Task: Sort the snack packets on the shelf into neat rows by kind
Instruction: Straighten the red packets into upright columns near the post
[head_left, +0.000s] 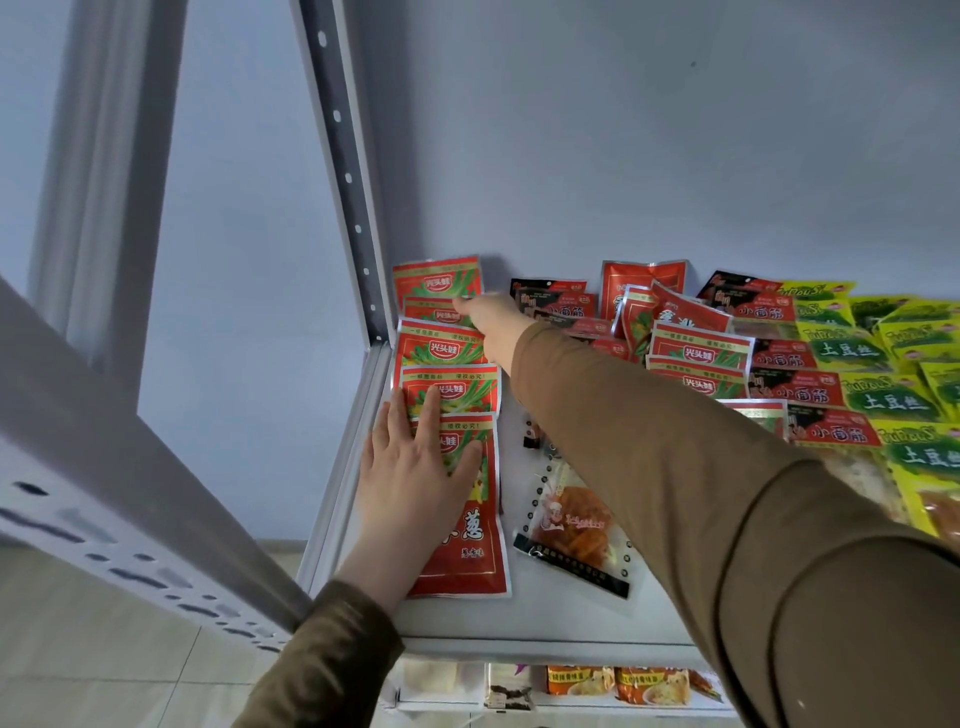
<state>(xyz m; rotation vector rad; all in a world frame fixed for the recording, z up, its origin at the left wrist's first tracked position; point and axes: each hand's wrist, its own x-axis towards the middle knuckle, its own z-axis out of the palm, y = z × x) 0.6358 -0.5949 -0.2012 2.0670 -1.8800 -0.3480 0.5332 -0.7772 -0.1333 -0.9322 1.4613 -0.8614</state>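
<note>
Several red packets with green onion art lie in an overlapping row (448, 387) down the left side of the white shelf (519, 618). My left hand (415, 467) lies flat with straight fingers on the nearest packets of that row. My right hand (488, 319) reaches far back, its fingers on a red packet (441, 306) near the rear of the row; whether they pinch it is not clear. More red packets of this kind (698, 358) lie in the mixed pile to the right.
A clear packet with orange contents (571, 525) lies mid-shelf. Black-and-red packets (800, 395) and yellow-green packets (893, 395) fill the right side. A perforated upright post (345, 176) stands at the back left. A lower shelf holds orange packets (618, 686).
</note>
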